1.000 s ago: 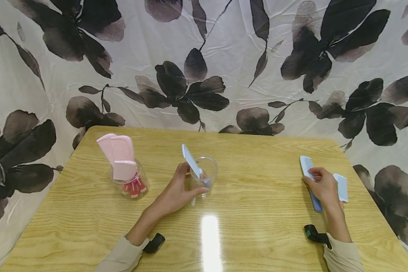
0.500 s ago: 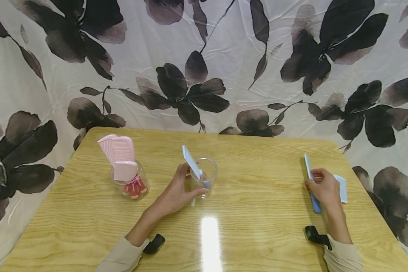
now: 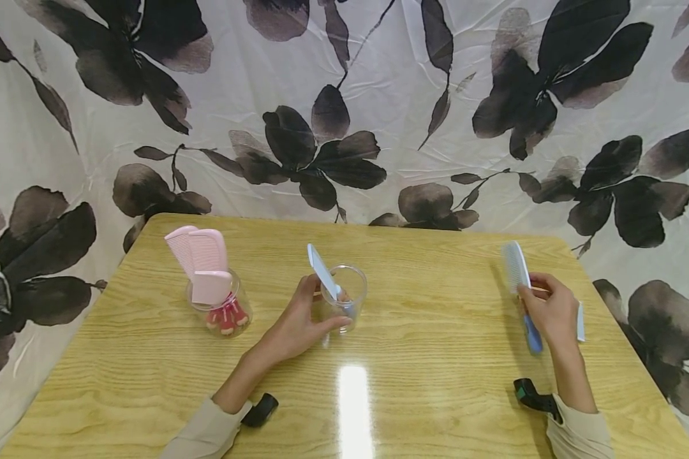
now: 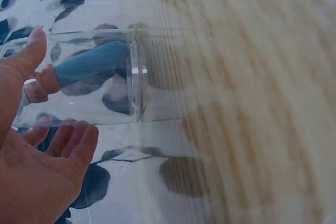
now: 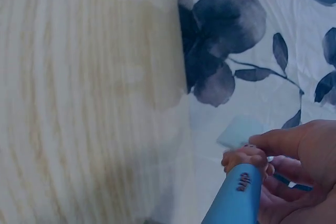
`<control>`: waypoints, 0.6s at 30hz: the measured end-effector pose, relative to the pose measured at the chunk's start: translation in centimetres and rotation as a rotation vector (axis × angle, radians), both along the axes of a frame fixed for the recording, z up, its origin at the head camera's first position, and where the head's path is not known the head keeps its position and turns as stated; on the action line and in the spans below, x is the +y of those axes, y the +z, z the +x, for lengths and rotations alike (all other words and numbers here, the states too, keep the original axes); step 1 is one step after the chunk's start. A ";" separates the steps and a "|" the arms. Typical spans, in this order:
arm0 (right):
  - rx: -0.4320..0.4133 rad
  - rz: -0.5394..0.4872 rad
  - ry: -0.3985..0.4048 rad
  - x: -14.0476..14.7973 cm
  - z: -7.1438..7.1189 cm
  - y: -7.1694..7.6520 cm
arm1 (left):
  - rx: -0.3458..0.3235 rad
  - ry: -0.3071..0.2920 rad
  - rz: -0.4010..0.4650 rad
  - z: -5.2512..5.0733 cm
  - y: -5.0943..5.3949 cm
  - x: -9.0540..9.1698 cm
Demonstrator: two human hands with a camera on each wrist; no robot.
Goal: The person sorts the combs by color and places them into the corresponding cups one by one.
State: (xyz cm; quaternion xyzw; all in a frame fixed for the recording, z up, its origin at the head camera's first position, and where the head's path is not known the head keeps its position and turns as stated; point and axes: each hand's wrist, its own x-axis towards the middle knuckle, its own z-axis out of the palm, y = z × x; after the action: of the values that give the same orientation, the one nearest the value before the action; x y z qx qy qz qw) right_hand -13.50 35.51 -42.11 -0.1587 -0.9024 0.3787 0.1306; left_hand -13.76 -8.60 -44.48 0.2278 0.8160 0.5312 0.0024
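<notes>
My left hand (image 3: 297, 322) grips a clear plastic cup (image 3: 358, 290) from its left side, thumb in front. Leaning inside the cup is a light blue comb (image 3: 321, 268); the left wrist view shows its blue handle (image 4: 92, 64) with a brownish bear-like figure at the neck. On the right, my right hand (image 3: 551, 309) pinches another blue comb (image 3: 518, 264) near its middle, the toothed end pointing away and tilted up. Its blue handle (image 5: 236, 195) also carries a small brown figure in the right wrist view. A further light blue comb (image 3: 580, 322) lies mostly hidden behind that hand.
Another clear cup (image 3: 244, 306) stands at the left with several pink combs (image 3: 208, 252) in it, red handles down. The wooden table (image 3: 436, 357) ends at a back edge before a floral cloth (image 3: 413, 115).
My right hand has turned the blue comb onto its edge and raised it off the table, its toothed end now farther back. The left hand and its cup stay put.
</notes>
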 end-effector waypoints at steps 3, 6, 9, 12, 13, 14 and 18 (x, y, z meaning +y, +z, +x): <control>0.043 -0.026 0.012 -0.4 0.1 0.5 | 0.004 0.001 0.000 0.0 0.0 0.0; 0.075 -0.049 0.018 -0.9 0.2 1.0 | -0.003 0.003 -0.003 0.0 0.0 0.0; 0.095 -0.072 0.010 -1.3 0.3 1.6 | -0.014 0.002 -0.006 0.1 0.0 0.0; 0.110 -0.084 -0.011 -1.8 0.5 2.4 | -0.008 0.003 -0.008 0.1 0.0 0.0; 0.117 -0.077 -0.018 -2.1 0.5 2.6 | -0.004 0.003 -0.007 0.1 0.0 0.0; 0.126 -0.068 -0.024 -2.3 0.6 2.8 | 0.002 0.002 -0.007 0.1 0.0 0.0; 0.173 -0.031 -0.029 -3.1 0.9 3.5 | 0.004 0.002 -0.002 0.0 -0.1 0.0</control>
State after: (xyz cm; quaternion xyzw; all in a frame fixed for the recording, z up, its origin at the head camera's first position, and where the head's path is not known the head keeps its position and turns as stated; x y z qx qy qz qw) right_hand -12.63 32.41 -38.58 -0.1405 -0.8794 0.4030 0.2110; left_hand -13.74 -8.61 -44.54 0.2281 0.8169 0.5297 0.0005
